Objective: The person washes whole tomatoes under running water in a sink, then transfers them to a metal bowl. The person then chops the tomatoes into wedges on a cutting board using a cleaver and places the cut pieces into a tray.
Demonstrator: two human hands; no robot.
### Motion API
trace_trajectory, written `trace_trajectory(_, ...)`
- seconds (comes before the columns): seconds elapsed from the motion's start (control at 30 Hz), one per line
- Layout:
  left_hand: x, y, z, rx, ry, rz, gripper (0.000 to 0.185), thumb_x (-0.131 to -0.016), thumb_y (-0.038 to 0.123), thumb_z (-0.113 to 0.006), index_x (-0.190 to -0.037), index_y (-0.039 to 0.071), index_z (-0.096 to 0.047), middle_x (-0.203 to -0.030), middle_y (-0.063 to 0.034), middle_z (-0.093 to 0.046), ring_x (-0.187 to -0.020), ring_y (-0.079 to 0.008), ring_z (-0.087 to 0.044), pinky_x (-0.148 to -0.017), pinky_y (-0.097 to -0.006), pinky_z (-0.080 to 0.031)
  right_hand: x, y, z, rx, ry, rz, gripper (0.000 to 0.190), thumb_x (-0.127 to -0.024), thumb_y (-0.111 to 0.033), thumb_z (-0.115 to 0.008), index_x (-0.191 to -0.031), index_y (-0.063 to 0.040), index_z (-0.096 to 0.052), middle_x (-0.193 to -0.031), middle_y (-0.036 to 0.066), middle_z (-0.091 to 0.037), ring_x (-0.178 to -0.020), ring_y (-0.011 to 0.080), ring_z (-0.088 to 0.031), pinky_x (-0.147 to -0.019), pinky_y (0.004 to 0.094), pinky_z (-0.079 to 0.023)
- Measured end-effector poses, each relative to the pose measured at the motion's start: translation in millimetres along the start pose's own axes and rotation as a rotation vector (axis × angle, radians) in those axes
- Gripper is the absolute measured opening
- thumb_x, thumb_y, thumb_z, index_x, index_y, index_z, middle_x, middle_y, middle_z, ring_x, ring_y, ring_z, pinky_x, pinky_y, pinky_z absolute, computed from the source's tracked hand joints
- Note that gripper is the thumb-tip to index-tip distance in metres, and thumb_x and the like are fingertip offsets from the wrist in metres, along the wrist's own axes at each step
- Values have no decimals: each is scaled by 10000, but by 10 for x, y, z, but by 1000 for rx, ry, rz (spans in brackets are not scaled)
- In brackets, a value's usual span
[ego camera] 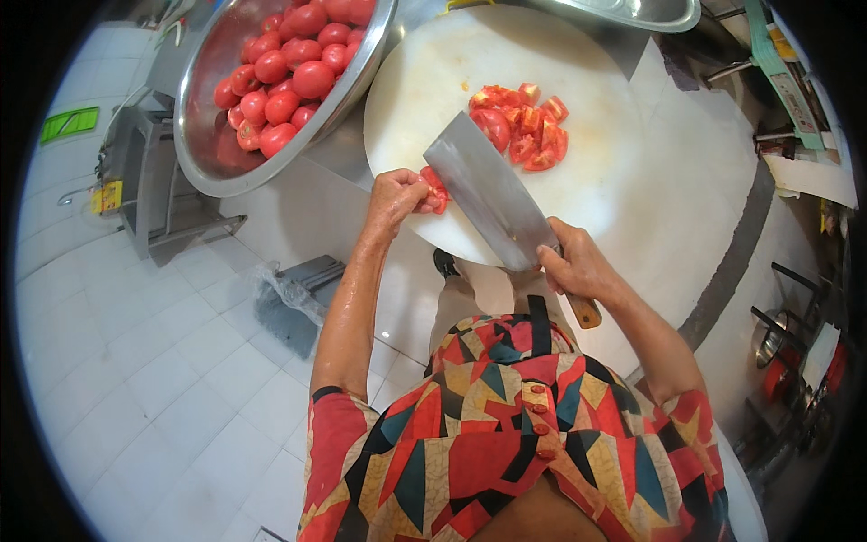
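My right hand [576, 261] grips the wooden handle of a broad cleaver [494, 196], its blade slanting up and left over a round white cutting board [413, 95]. At the board's left edge, my left hand [399, 200] pinches a piece of tomato [435, 188] beside the blade. Past the blade lies a pile of tomato chunks [538, 132], with a larger rounded tomato piece [492, 129] at its near left side, partly hidden by the cleaver.
A large steel basin [193, 129] of whole tomatoes [281, 78] stands left of the board. Another metal tray [650, 12] sits beyond it. On the tiled floor are a grey dustpan [288, 308] with clear plastic and a metal stand [145, 183]. Pans [772, 339] are at the right.
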State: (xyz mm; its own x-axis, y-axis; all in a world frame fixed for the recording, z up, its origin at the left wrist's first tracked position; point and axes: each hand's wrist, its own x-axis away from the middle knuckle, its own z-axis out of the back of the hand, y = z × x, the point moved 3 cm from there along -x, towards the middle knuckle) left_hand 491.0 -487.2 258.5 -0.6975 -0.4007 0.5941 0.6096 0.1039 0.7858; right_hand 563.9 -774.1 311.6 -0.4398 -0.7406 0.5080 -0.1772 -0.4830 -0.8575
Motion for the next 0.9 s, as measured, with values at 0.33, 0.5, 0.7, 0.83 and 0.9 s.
trace_trajectory(0.33, 529, -277, 185, 434, 276, -200, 88, -816, 14, -620, -901, 4, -644, -924, -96, -690, -798, -191, -680, -705, -260, -536, 181, -33, 271, 35, 188, -67, 197, -904, -80, -475, -1078, 5, -509, -733, 88, -618, -457, 113, -531, -417, 269, -467)
trace_trajectory(0.5, 1314, -1038, 1432, 13, 970, -357, 128, -788, 30, -706, -914, 51, -703, -809, -2, -671, -729, -102, -614, -666, -232, -493, 416, 149, 551, -91, 333, -17, 196, -921, -25, -400, -1077, 21, -509, -730, 95, -608, -413, 102, -504, -379, 244, -446)
trace_trajectory(0.7, 1618, -1568, 2699, -1069, 1068, 233, 722, -743, 135, -746, -1386, 25, -436, -1416, -205, -410, -1281, -264, -447, -1002, -390, -449, 496, 178, 658, -641, 365, -30, 251, -874, -100, -485, -1069, 57, -486, -728, 176, -620, -384, 100, -451, -319, 225, -375)
trace_trajectory(0.83, 1095, -926, 1922, -238, 740, -178, 517, -872, 158, -657, -1339, 13, -490, -1360, -176, -491, -1224, -263, -513, -971, -387, -464, 475, 286, 653, -1550, -58, 178, 163, -924, -71, -446, -1017, 63, -443, -755, 164, -554, -336, 56, -404, -273, 188, -378)
trace_trajectory(0.9, 860, -502, 1029, 28, 461, -252, 433, -933, 205, -596, -1315, 16, -519, -1321, -148, -535, -1187, -257, -549, -947, -374, -480, 453, 188, 568, -1763, -151, 219, 182, -921, -90, -442, -1011, 66, -469, -721, 155, -557, -341, 45, -420, -270, 188, -377)
